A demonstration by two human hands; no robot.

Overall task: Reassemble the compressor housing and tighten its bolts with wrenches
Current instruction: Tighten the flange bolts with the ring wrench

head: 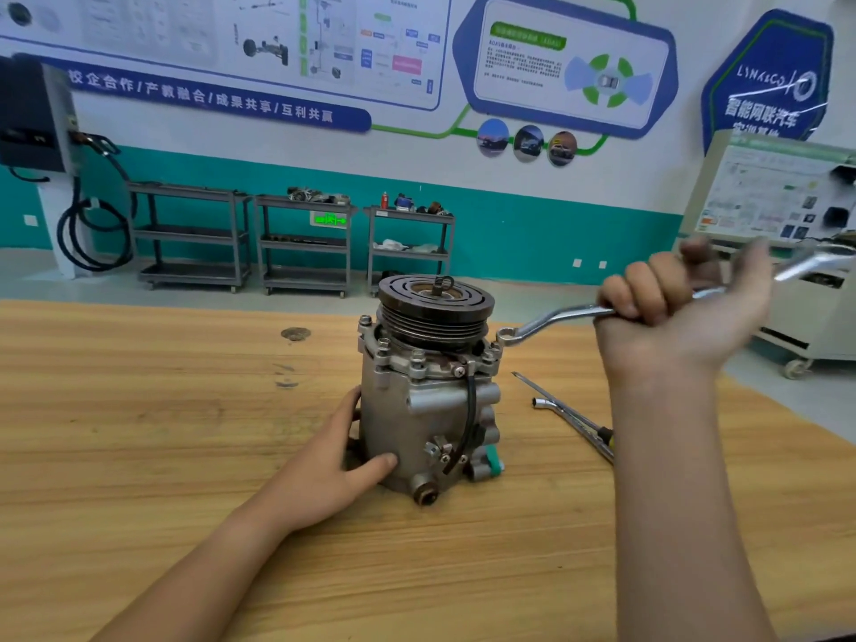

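Observation:
A grey metal compressor (417, 410) stands upright on the wooden table (139, 433), its dark grooved pulley (435, 303) on top. Several bolts (417, 359) sit around the flange under the pulley. My left hand (343, 461) rests against the housing's left side, thumb and fingers wrapped around the body. My right hand (671, 317) grips a silver ring wrench (556, 317) by the middle of its shaft. The wrench's ring end (507, 336) hangs right beside the flange's right edge, near a bolt there.
A screwdriver and a bent socket wrench (569, 417) lie on the table right of the compressor. A small round part (295, 334) lies at the far left of the table. Grey shelf carts (305, 243) line the back wall; a wheeled training stand (787, 252) is at right.

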